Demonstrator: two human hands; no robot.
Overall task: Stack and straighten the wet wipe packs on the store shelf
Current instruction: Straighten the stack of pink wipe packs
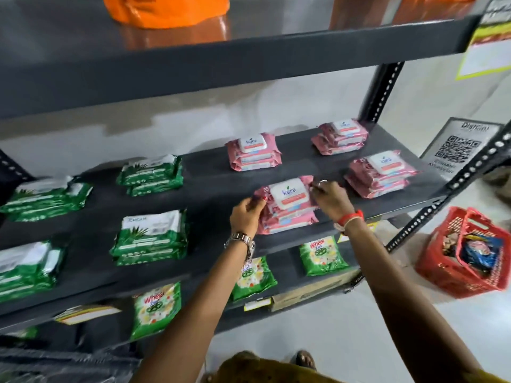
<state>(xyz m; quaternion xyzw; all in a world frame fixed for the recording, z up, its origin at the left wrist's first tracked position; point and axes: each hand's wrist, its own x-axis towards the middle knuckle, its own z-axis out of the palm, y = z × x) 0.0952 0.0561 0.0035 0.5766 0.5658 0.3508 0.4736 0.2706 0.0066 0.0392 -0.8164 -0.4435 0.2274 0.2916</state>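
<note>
Head view, wide and angled down at a dark grey metal store shelf (pixel 215 172). Front and right of centre on it: a short stack of pink plastic wet wipe packs with a white "kara" lid label on top (pixel 289 205), bracketed by both hands. Long axis of the stack running roughly left to right along the shelf, skewed slightly so the right end sits a little further back; top pack not quite square over those beneath.

Left hand (pixel 247 212) pressed to the stack's left short end, fingers curled around the edge, partly closed, touching the packs rather than lifting them. Right hand (pixel 330 196) at the right end near the back corner, ringed finger (pixel 322 183) bent over the top pack's edge, pinching lightly; how firmly cannot be told. Both hands equally near, one per end, forearms reaching up from below and converging, wrists bent slightly inward.

Judged from this: squaring-up in progress, with the next push likely inward from both ends, plus a small turn to bring the long axis parallel to the shelf's front lip.

Other pink stacks: one behind the held stack (pixel 253 152), two further right (pixel 380 172) (pixel 341 136), all well apart. Green wipe packs in stacks (pixel 150 236) on the left half of the same shelf. Green detergent pouches (pixel 322 255) on the shelf below. Red plastic basket (pixel 467 251) on the floor, right.
</note>
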